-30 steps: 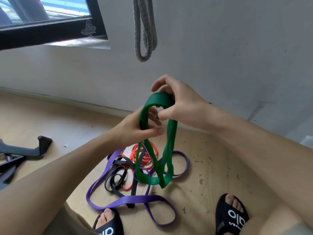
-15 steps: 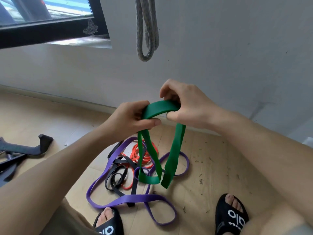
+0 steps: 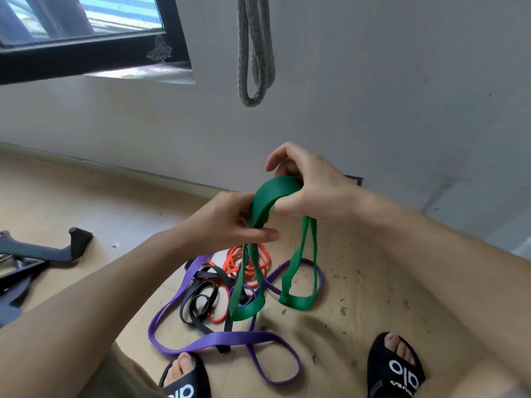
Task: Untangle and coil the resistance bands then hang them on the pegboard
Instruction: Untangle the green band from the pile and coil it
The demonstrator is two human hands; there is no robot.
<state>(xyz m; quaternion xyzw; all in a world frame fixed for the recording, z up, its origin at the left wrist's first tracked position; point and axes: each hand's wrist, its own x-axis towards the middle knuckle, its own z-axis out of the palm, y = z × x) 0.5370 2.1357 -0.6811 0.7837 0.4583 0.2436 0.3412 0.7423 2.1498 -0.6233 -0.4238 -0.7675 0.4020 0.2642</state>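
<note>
A green resistance band [image 3: 270,193] arches between both hands at chest height, and two green loops hang down from it. My left hand [image 3: 227,222] grips its left side, thumb pointing right. My right hand [image 3: 310,185] pinches its right side from above, fingers curled over it. On the floor below lies a tangle of a purple band [image 3: 218,340], a black band [image 3: 201,297] and an orange band [image 3: 238,262]. A grey band [image 3: 254,50] hangs down the white wall above.
My two feet in black slides [image 3: 396,366] stand on the tan floor beside the tangle. Black equipment with a handle [image 3: 57,248] lies at the left. A dark-framed window [image 3: 86,38] fills the upper left. The pegboard is out of view.
The hanging green band has split from one bunched drop into two separate loops, the right one swung out to the right. My left hand slid slightly lower on the band.
</note>
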